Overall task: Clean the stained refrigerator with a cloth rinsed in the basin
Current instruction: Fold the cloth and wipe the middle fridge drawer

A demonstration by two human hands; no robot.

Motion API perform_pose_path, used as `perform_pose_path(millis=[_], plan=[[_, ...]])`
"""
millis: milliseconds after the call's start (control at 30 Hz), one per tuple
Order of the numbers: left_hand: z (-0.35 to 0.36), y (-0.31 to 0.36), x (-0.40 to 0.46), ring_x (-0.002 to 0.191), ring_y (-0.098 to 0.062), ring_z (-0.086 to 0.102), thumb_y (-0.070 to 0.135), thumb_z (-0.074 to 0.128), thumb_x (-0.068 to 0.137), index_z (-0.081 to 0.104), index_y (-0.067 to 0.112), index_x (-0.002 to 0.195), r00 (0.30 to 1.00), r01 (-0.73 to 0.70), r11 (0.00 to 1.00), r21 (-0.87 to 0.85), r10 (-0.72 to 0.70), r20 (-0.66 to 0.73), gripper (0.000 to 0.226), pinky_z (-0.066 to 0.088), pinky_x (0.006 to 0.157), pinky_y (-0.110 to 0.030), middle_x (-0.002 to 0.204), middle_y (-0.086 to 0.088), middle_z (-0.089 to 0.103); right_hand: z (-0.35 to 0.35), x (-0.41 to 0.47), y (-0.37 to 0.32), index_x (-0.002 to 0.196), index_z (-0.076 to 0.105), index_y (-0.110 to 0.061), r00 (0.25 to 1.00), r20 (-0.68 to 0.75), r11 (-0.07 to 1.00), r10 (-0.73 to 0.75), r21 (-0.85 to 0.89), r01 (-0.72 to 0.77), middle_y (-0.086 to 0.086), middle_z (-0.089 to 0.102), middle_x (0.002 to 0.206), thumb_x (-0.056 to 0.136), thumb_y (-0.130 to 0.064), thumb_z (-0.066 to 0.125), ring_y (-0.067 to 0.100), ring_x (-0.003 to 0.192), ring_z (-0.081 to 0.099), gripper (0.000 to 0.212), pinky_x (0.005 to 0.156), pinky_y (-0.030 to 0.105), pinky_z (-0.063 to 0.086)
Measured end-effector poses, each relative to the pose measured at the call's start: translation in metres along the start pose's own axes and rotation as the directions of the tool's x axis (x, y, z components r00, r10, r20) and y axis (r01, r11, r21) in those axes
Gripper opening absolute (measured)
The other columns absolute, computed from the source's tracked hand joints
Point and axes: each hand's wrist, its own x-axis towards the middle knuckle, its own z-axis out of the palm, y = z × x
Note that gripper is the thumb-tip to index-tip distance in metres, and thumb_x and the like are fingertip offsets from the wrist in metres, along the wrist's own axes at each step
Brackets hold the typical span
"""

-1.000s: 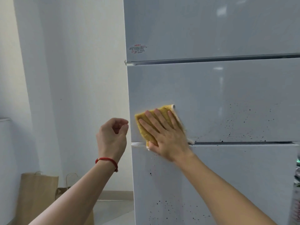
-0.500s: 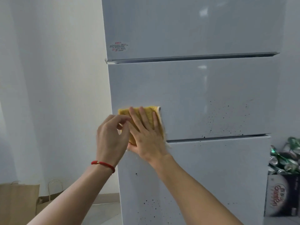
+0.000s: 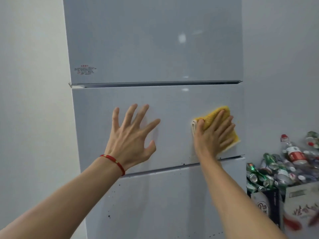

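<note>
Head view: the yellow cloth [image 3: 217, 125] lies flat on the refrigerator [image 3: 172, 104] middle door's right side, long axis tilted up-right. The right hand [image 3: 213, 135] presses it, fingers straight; cloth under the palm. The left hand [image 3: 133, 135], grip wide, fingers spread, is at the door.

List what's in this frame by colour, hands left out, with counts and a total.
Yellow: 1, the cloth
Red: 1, the wrist cord
Pale grey: 1, the refrigerator
Mixed colours: 1 pile of cans and bottles beside it, too jumbled to count
Total: 4

Cloth [image 3: 217, 125] under right hand [image 3: 213, 135] on refrigerator [image 3: 155, 49]; cans [image 3: 269, 171] rightward.
</note>
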Motion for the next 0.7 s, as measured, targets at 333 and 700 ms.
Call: perform_pose_path(millis=[333,700], plan=[[0.009,0.015,0.034,0.149,-0.035,0.028,0.059,0.043,0.084,0.042,0.037,0.151,0.992,-0.123,0.986,0.115,0.118,0.052,0.07,0.016,0.111,-0.075,0.163,-0.005,0.031,-0.017,0.046,0.043,0.164,-0.008,-0.037,0.803,0.195,0.799,-0.563,-0.119,0.589,-0.001,-0.015,0.174,0.093,-0.074,0.024,0.027,0.16,-0.015,0.086,0.123,0.058,-0.011],[0.012,0.012,0.032,0.153,-0.033,0.022,0.061,0.041,0.082,0.035,0.039,0.154,0.99,-0.132,0.983,0.126,0.126,0.056,0.076,0.017,0.111,-0.075,0.166,-0.003,0.025,-0.01,0.052,-0.01,0.164,-0.013,-0.028,0.998,0.054,0.997,0.036,0.061,-0.04,0.005,-0.02,0.172,0.094,-0.062,0.014,0.033,0.158,-0.018,0.083,0.123,0.064,-0.009]])
